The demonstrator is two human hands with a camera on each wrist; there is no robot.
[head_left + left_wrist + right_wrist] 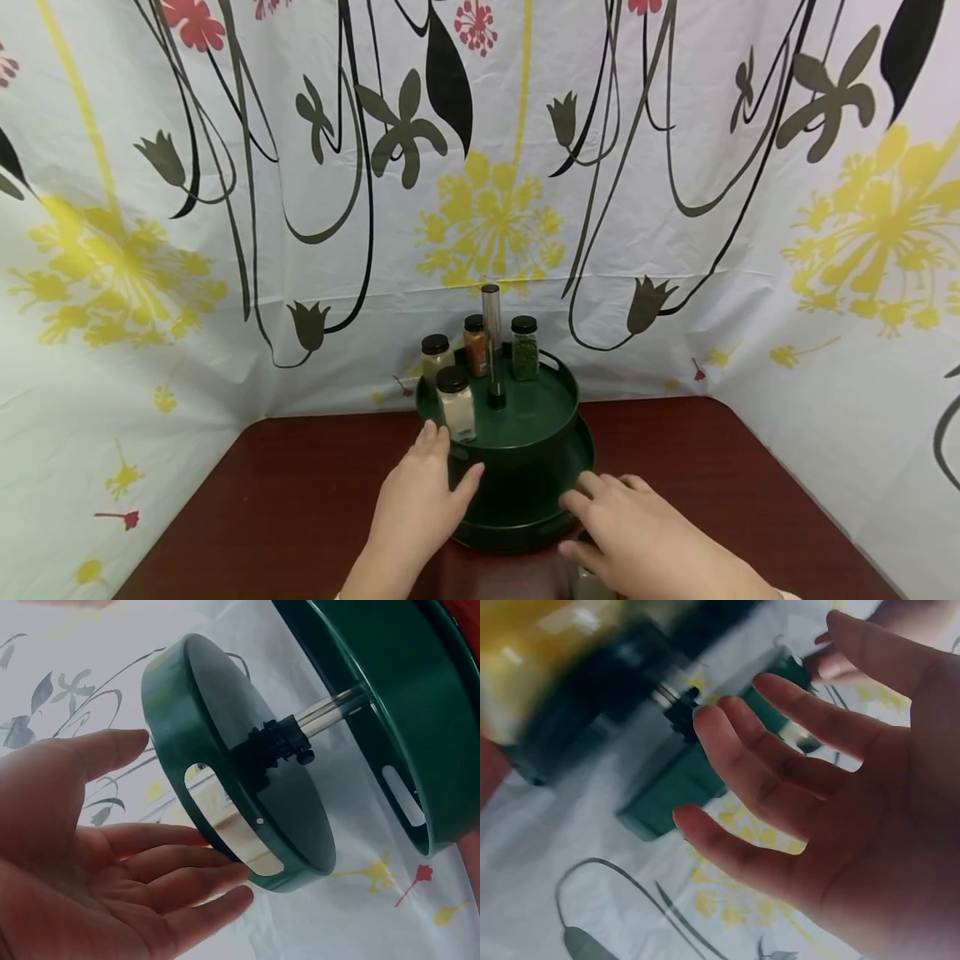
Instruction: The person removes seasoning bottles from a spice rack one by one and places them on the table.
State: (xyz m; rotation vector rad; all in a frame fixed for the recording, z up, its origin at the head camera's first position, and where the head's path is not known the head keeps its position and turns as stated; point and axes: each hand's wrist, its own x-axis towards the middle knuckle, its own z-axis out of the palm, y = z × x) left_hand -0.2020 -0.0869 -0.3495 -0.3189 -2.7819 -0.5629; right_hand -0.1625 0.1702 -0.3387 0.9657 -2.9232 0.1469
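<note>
A dark green two-tier round tray stand (525,425) with a clear central post stands on the table. A spice jar with pale contents (456,408) sits at the upper tier's front left. My left hand (420,496) is beside that tier, its fingers extended and nothing in its palm; in the left wrist view its fingertips overlap the rim near the handle slot. My right hand (645,533), fingers loosely bent and holding nothing, is at the lower tier's right front. Under it, partly hidden, shows a jar (592,586). A blurred yellow thing (517,667) fills the right wrist view's corner.
On the upper tier are also a beige jar (437,358), an orange jar (476,348) and a green-filled jar (525,354), all black-capped. The reddish-brown table (300,475) reaches back to a flower-printed curtain (495,108) that hangs behind and on both sides.
</note>
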